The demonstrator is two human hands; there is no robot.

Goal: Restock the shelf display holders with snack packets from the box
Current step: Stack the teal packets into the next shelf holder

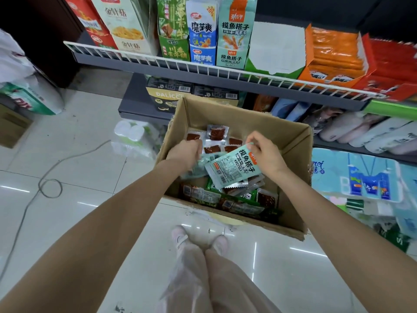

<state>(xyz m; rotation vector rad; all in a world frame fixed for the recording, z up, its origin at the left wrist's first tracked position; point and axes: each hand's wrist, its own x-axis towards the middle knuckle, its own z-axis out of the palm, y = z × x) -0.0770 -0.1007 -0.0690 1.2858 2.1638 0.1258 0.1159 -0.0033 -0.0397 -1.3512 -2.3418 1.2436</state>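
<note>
Collecting teal snack packets from the box for restocking.

The right hand (265,152) pinched a teal snack packet (234,168) by its far corner above the cardboard box (291,141), which stood on the floor near the shelf. The left hand (185,152) reached into the box with fingers curled over more teal packets (196,169); how firmly it gripped them could not be told. Many red and green packets (225,199) remained in the box. On the wire-fronted shelf (203,68) beyond, the matching teal display holder (234,35) stood upright among others. Judged from this, no packet was yet on its way to a holder, and most of the restocking was left.
</note>
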